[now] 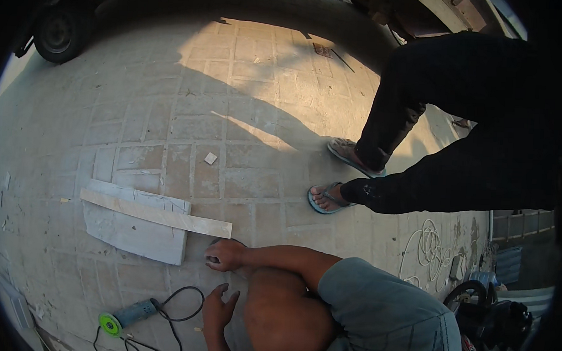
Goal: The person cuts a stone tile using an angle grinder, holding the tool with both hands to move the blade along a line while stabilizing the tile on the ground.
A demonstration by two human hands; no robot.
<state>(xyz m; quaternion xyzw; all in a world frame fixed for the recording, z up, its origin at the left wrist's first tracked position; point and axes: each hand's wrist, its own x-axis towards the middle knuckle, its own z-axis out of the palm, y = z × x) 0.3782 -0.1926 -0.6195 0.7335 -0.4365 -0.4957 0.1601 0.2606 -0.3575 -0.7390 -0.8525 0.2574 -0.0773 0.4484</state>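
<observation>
Pale slab (140, 239) lies flat on the paving (255, 184), to the left of the right hand (225, 254). Strip (160, 215) rests slantwise across it, right end overhanging; the slab probably serves as a bed, keeping the strip off the ground and that end free. Right-hand fingers curl in, just beside the overhang; something dark shows at them, cannot tell whether it is gripped. Left hand (220, 304) loosely spread, thumb apart, nothing visible in it. Grinder (134, 313) lies farther left, cord (192, 288) looped slack, presumably parked there to stay near. Co-worker (450, 170) stands to the right, feet apart from the slab.
</observation>
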